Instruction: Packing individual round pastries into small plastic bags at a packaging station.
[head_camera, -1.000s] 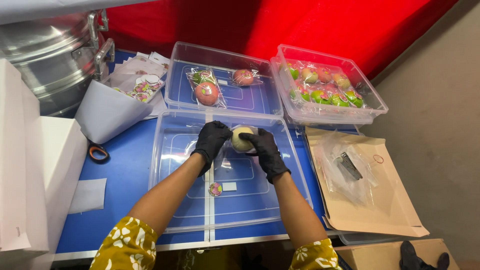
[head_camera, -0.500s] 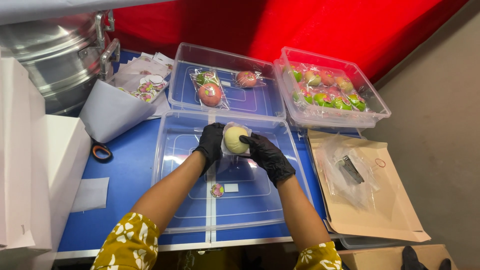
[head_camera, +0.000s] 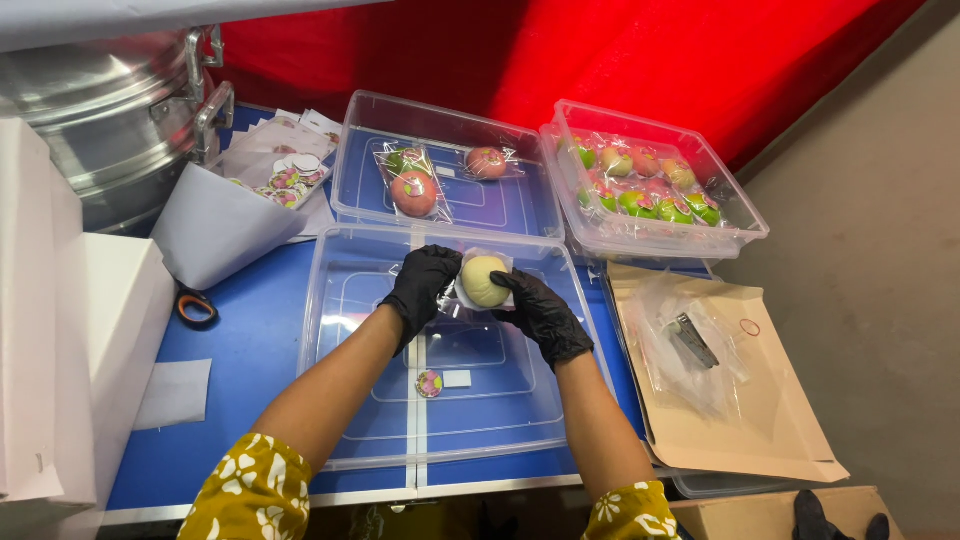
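**Pale round sweet held in clear wrap between two gloved hands**

A pale yellow-green ball (head_camera: 484, 280) in a clear plastic wrapper (head_camera: 470, 297) is gripped between the fingers of both black-gloved hands, above the near clear tray (head_camera: 340, 400). The left hand (head_camera: 422, 283) is closed on the wrapper at the ball's left side; the right hand (head_camera: 540, 315) is curled around its lower right side. The ball is smooth, matt and plain.

Below the fingers, on the tray floor, a small round pink-and-green sticker (head_camera: 429, 383) is seen just beside a small white rectangular label (head_camera: 457, 379). Beyond the fingertips, a second clear tray (head_camera: 350, 170) is seen with wrapped sweets: a red one (head_camera: 414, 190) and a smaller pink one (head_camera: 486, 162). To the right of that, a third tray (head_camera: 745, 225) is filled with wrapped green, pink and yellow pieces. Left of the left hand, a sheet of round stickers (head_camera: 285, 178) lies by folded grey paper (head_camera: 220, 225), with orange-handled scissors (head_camera: 196, 305) nearer. Right of the right hand, a brown envelope (head_camera: 770, 400) is covered by clear bags (head_camera: 660, 310) and a small metal tool (head_camera: 692, 340). A large steel pot (head_camera: 100, 110) stands far left.
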